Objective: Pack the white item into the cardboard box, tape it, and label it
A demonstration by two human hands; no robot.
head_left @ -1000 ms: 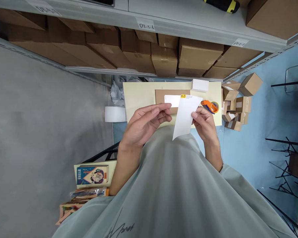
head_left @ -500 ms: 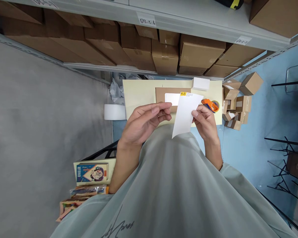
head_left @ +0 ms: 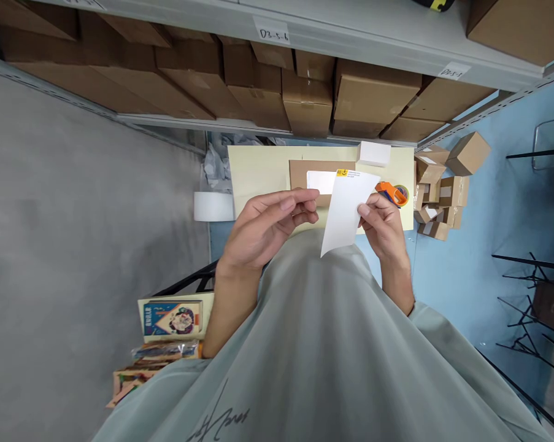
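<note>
Pinched at its right edge by my right hand [head_left: 384,224] is a white paper sheet [head_left: 348,212], with a yellow mark and tiny print along its top. The sheet hangs slightly curved above the table. Just left of it, my left hand [head_left: 272,224] is held up with fingers stretched out and nothing in them, apart from the sheet. Behind the hands a flat brown cardboard piece [head_left: 299,175] lies on the pale yellow tabletop [head_left: 258,166]. On the cardboard is a white label [head_left: 320,181], partly covered by the sheet.
An orange tape dispenser [head_left: 391,193] and a white box [head_left: 373,153] sit on the table. To the left stands a white roll [head_left: 213,207]. Small cartons [head_left: 451,190] are piled at right. A shelf of cardboard boxes [head_left: 307,101] hangs overhead; books [head_left: 173,318] lie lower left.
The view has shifted very slightly. Both hands and the paper sheet stay practically where they were.
</note>
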